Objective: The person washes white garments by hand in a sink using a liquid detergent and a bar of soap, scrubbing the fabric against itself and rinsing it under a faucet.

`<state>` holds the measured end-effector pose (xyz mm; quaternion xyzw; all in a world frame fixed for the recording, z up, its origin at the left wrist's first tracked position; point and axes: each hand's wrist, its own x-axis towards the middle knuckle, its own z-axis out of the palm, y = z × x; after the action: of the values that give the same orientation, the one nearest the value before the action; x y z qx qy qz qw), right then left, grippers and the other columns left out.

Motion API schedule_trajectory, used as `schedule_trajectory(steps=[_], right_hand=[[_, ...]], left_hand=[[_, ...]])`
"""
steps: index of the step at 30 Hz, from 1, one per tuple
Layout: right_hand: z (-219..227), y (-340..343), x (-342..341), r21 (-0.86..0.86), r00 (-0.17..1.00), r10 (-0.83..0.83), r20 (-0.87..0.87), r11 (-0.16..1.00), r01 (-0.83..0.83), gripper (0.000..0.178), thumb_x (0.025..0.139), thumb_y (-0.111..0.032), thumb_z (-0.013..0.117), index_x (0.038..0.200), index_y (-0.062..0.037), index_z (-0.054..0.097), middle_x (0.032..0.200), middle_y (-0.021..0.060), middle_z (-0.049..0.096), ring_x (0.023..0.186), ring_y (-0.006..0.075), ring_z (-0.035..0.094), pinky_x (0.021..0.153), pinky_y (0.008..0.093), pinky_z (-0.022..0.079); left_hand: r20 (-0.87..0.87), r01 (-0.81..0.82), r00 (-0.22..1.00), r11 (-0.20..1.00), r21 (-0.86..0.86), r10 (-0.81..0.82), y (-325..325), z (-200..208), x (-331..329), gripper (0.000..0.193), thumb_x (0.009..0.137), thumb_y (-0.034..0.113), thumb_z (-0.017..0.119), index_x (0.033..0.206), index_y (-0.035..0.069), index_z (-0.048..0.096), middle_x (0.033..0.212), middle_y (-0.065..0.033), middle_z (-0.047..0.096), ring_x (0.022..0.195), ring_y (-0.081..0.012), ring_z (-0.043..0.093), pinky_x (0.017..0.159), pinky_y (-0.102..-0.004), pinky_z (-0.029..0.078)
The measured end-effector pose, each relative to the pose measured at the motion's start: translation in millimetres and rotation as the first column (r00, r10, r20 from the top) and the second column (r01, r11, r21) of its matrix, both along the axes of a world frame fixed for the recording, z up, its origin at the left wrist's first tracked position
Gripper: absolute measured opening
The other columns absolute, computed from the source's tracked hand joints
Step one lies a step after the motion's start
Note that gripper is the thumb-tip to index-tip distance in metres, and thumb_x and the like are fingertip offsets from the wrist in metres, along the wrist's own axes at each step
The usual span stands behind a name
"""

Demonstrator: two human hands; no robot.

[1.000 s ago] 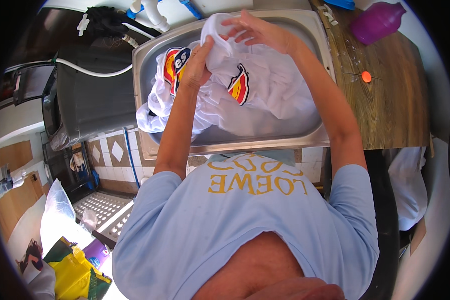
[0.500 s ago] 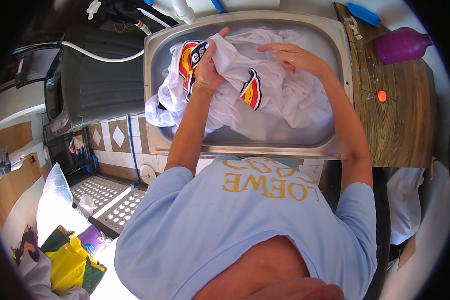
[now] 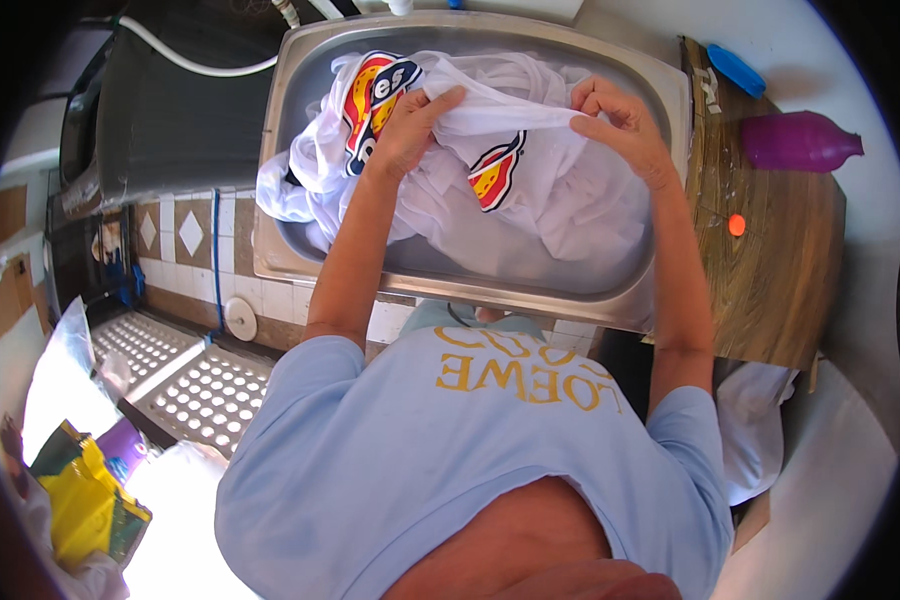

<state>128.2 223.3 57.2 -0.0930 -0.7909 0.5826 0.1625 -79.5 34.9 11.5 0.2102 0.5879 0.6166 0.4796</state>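
A heap of wet white fabric with red, yellow and dark printed patches lies in cloudy water inside a metal sink. Both my hands are over the heap, with a fold of the white fabric stretched taut between them. My left hand grips the fold beside the larger printed patch, thumb on top. At the other end, my right hand pinches the fabric between thumb and curled fingers. The smaller printed patch hangs below the stretched fold. The lower layers of the heap are hidden.
On the wooden counter right of the sink are a purple bottle, a blue oval object and an orange round piece. A dark covered appliance stands left, under a white hose. A yellow-green bag sits lower left.
My right hand, earlier apart with fingers extended, has closed on the white fabric. The fold is now pulled straight between both hands. The whole view has shifted slightly.
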Motion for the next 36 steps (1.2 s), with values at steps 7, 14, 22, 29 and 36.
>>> schedule_trajectory(steps=[7, 14, 22, 29, 36], right_hand=[[-23, -18, 15, -0.559, 0.998, -0.036, -0.043, 0.829, 0.006, 0.007, 0.081, -0.011, 0.062, 0.083, -0.0053, 0.060, 0.084, -0.0018, 0.057, 0.081, 0.0070, 0.050, 0.075, 0.0230, 0.038], [-18, -10, 33, -0.396, 0.995, -0.055, 0.084, 0.915, 0.084, 0.015, 0.086, -0.014, 0.060, 0.094, -0.0015, 0.061, 0.086, -0.0032, 0.058, 0.075, 0.0037, 0.049, 0.070, 0.0177, 0.038], [4, -18, 29, -0.193, 0.963, 0.018, 0.270, 0.981, 0.036, 0.021, 0.086, -0.014, 0.059, 0.103, -0.0005, 0.059, 0.085, -0.0023, 0.060, 0.075, 0.0044, 0.052, 0.069, 0.0206, 0.042], [-4, -14, 20, -0.656, 0.983, -0.122, 0.134, 0.733, 0.180, 0.020, 0.082, -0.018, 0.062, 0.094, -0.0027, 0.060, 0.090, 0.0031, 0.062, 0.083, 0.0109, 0.056, 0.077, 0.0255, 0.043], [-35, -27, -1, -0.922, 0.955, -0.295, -0.040, 0.380, 0.079, 0.022, 0.080, -0.015, 0.062, 0.098, -0.0028, 0.058, 0.099, 0.0102, 0.061, 0.093, 0.0209, 0.058, 0.089, 0.0356, 0.044]], left_hand=[[-0.981, -0.046, 0.129, 0.988, -0.150, -0.143, 4, 56, 13, 0.037, 0.075, 0.038, 0.065, 0.092, 0.006, 0.067, 0.080, -0.0100, 0.066, 0.078, -0.0240, 0.063, 0.070, -0.0324, 0.046], [-0.899, 0.424, 0.042, 0.823, -0.378, -0.435, 48, 29, 3, 0.037, 0.069, 0.027, 0.063, 0.103, 0.011, 0.064, 0.099, -0.0076, 0.065, 0.096, -0.0239, 0.058, 0.093, -0.0378, 0.031], [-0.719, 0.598, 0.487, 0.789, -0.139, -0.496, 43, 40, -21, 0.032, 0.070, 0.025, 0.062, 0.095, 0.006, 0.062, 0.087, -0.0065, 0.062, 0.079, -0.0189, 0.060, 0.077, -0.0262, 0.048], [-0.679, 0.589, 0.573, 0.807, -0.049, -0.460, 32, 38, -28, 0.023, 0.071, 0.018, 0.067, 0.089, 0.004, 0.063, 0.082, -0.0047, 0.063, 0.075, -0.0157, 0.059, 0.075, -0.0238, 0.048], [-0.634, 0.404, 0.716, 0.914, 0.034, -0.293, 35, 23, -24, 0.024, 0.073, 0.021, 0.071, 0.090, 0.005, 0.065, 0.082, -0.0016, 0.063, 0.080, -0.0124, 0.059, 0.076, -0.0264, 0.046]])
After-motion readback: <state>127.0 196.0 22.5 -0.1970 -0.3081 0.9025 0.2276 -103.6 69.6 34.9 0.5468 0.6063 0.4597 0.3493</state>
